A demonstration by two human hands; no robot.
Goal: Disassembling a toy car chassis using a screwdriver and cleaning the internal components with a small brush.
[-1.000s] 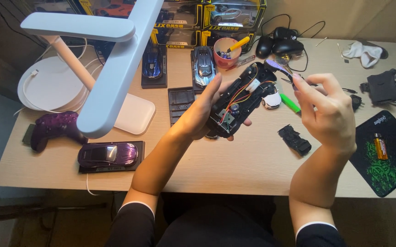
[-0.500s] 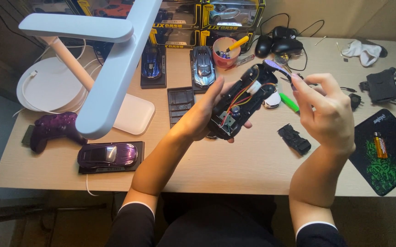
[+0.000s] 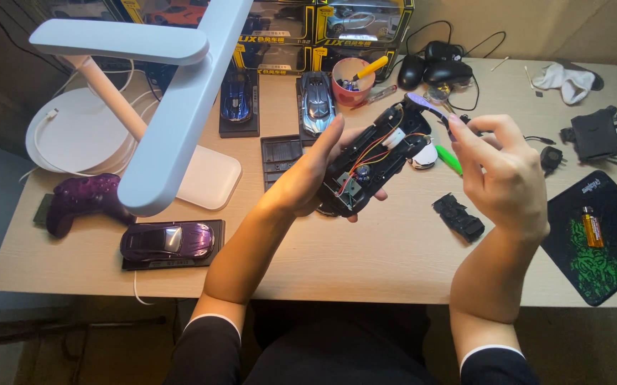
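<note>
My left hand (image 3: 315,175) holds an opened toy car chassis (image 3: 376,158), black, with orange and red wires and a small circuit board showing. It is tilted, its front end pointing up and to the right. My right hand (image 3: 501,171) pinches a small purple plastic part (image 3: 428,105) at the chassis's upper end, fingertips closed on it. A green-handled tool (image 3: 449,158) lies on the table just under the right hand, and a small black part (image 3: 458,217) rests nearby.
A white desk lamp (image 3: 166,107) reaches over the left side. Model cars on stands: purple (image 3: 168,241), blue (image 3: 236,96), silver (image 3: 317,101). A purple game controller (image 3: 80,201), a red cup of tools (image 3: 351,80), computer mice (image 3: 437,70), and a black-green mat (image 3: 600,235) with a battery.
The chassis has tilted and shifted slightly up and right in my left hand. My right hand keeps hold of the purple part at its end.
</note>
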